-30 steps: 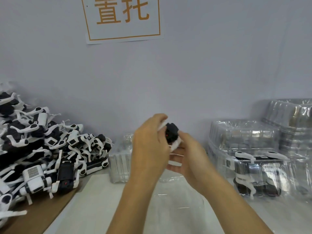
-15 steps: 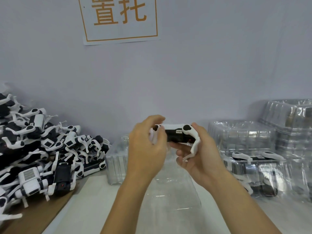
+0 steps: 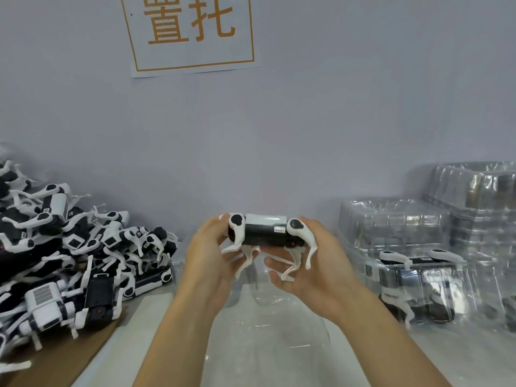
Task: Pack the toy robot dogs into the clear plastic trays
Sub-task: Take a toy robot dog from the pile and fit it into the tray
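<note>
Holding the toy robot dog [image 3: 265, 233] between both hands, we have it level in front of us with its long body running left to right and its white legs hanging down. Our left hand [image 3: 206, 263] curls its fingers round one end and our right hand [image 3: 315, 263] curls round the other, thumb side near the shoulder joint, so neither hand is nearer; the dog spans the gap between them. Directly beneath it lies the clear plastic tray [image 3: 265, 325], open and waiting on the table. It seems to run away from us rather than across, though the glare makes its outline hard to read. If so, we judge the dog must turn to match the cavity before going down. The pile of unpacked dogs [image 3: 69, 252] sits to our left, the packed trays [image 3: 418, 280] to our right.
</note>
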Tool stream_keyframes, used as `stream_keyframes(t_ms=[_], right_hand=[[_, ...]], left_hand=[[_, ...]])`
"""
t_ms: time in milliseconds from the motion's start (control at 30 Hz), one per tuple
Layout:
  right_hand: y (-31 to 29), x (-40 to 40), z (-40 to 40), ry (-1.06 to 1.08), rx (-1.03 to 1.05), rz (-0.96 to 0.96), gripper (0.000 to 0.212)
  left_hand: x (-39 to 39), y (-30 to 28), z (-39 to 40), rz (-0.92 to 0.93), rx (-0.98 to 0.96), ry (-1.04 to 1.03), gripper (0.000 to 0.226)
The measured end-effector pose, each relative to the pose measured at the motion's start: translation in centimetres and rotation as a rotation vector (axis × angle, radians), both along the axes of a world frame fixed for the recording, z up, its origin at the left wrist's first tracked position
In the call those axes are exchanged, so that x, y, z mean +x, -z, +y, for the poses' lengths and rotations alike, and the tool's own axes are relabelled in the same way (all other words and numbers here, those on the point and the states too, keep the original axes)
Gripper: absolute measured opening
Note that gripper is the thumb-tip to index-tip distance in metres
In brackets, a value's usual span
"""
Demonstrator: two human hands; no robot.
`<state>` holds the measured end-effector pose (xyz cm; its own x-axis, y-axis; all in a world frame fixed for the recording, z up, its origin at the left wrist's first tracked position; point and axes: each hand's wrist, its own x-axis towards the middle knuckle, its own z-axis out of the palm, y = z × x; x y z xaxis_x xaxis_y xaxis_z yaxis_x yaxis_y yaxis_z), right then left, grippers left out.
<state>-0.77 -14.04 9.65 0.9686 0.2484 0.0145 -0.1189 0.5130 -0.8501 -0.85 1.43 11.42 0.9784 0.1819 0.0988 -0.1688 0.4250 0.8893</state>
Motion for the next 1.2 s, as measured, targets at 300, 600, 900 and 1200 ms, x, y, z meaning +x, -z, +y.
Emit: stream_keyframes(t_ms=[300, 600, 900, 1200], right_hand=[[0.6, 0.3, -0.5, 0.125, -0.299, -0.133, 0.023], [1.4, 0.2, 1.7, 0.443, -0.856, -0.716, 0.029], [2.3, 1.1, 0.4, 0.458, -1.192, -0.725, 0.019], [2.3, 1.1, -1.0, 0.276, -1.356, -0.611, 0.019]], left_hand=[[-0.6, -1.0, -1.5, -0.112, 0.302, -0.268, 0.013], [-1.9, 0.7, 0.2, -0.157, 0.265, -0.358, 0.012], [-0.5, 3.3, 2.4, 0.022, 0.219, -0.254, 0.018], [1.5, 10.5, 3.3, 0.226, 0.713, -0.152, 0.020]])
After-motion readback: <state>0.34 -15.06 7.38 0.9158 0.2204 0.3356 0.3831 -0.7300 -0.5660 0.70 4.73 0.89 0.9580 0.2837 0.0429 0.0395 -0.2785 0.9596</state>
